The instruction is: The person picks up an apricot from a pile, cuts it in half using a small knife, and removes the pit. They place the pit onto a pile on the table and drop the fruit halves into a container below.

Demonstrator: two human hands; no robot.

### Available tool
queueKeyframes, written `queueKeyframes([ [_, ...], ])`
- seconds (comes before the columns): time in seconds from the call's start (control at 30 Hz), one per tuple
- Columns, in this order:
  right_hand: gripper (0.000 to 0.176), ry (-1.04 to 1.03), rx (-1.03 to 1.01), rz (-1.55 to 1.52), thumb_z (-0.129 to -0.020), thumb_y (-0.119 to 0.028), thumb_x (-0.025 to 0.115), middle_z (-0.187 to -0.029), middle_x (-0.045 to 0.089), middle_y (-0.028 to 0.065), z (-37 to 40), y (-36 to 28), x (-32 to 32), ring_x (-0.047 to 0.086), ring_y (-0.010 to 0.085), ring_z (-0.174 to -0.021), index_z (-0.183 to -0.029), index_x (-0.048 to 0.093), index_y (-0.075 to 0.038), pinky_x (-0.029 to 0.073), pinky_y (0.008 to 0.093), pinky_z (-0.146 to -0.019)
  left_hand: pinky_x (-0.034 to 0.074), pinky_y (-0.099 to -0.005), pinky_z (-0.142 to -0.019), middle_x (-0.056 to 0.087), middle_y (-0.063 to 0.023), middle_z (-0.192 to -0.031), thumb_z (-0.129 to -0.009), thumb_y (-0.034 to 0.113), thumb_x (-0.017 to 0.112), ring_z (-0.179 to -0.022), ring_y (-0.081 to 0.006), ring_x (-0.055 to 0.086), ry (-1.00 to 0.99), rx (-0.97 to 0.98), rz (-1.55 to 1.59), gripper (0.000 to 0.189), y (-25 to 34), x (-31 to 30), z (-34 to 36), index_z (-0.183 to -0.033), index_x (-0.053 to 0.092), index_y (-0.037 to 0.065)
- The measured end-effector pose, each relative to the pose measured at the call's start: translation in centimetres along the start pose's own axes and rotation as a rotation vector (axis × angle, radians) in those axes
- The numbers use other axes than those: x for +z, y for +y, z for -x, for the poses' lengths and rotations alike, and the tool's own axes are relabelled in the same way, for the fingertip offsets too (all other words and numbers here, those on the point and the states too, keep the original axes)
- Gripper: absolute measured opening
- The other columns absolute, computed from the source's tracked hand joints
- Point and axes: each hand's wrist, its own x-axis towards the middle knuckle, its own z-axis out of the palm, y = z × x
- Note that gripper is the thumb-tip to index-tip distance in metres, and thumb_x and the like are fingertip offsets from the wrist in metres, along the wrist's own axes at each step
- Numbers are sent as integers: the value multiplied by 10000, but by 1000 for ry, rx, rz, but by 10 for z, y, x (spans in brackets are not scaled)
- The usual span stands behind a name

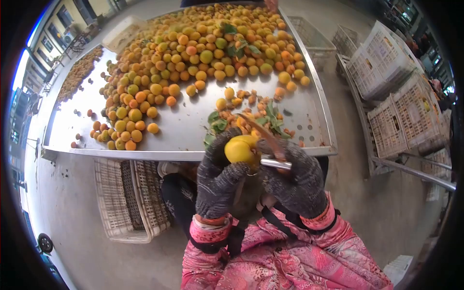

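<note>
My gloved left hand [214, 180] is wrapped round a yellow persimmon [239, 150], held just over the near edge of the metal table [183, 126]. My gloved right hand [298, 180] closes on a peeler [276, 164] with a silver handle, close against the fruit's right side. Its working end is hidden by the fingers and the fruit. A curved orange-brown strip [263, 128], seemingly peel, rises between the hands. Beyond them on the tabletop lie peel scraps and green leaves [218, 123].
A large heap of persimmons [169, 63] covers the table's far side. Plastic crates [137, 212] stand below the table at left. More crates [406, 113] are stacked on a cart at right. Another person's hand [271, 5] shows at the far edge.
</note>
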Motion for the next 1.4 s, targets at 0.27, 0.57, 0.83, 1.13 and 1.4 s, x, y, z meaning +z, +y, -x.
queueKeyframes([
  [0.27,410,-12,123,84,-724,-132,691,-926,618,159,1,18,-1,626,299,-838,-1083,524,-26,498,354,-729,473,-281,-826,551,-127,-1086,-774,29,631,-959,-195,559,115,-15,-201,466,-15,10,-4,-1200,448,-20],
  [0.57,334,150,135,17,-776,-149,666,-815,615,141,3,32,14,630,249,-700,-1040,523,-1,495,317,-623,437,-288,-862,527,-105,-1118,-794,64,617,-991,-190,522,182,54,-207,448,-29,1,-10,-1203,447,-4],
  [0.83,319,-68,129,126,-816,-133,607,-894,608,185,16,24,8,616,312,-774,-1086,525,15,492,359,-667,465,-311,-829,516,-114,-1104,-811,386,603,-992,-211,534,179,57,-206,597,-31,0,-8,-1213,409,-10],
  [1.13,318,-122,110,156,-824,-114,579,-946,597,200,23,24,15,605,336,-816,-1105,524,24,491,379,-696,424,-329,-878,520,-110,-1099,-805,415,598,-1010,-211,523,168,90,-294,585,-35,-1,-3,-1183,428,0],
  [1.4,305,-186,313,-78,-841,-97,549,-962,592,211,20,21,4,604,336,-851,-1101,510,59,484,380,-746,451,-301,-807,540,-91,-1017,-757,211,659,-907,-182,544,230,119,-340,450,-35,4,2,-1105,465,2],
])
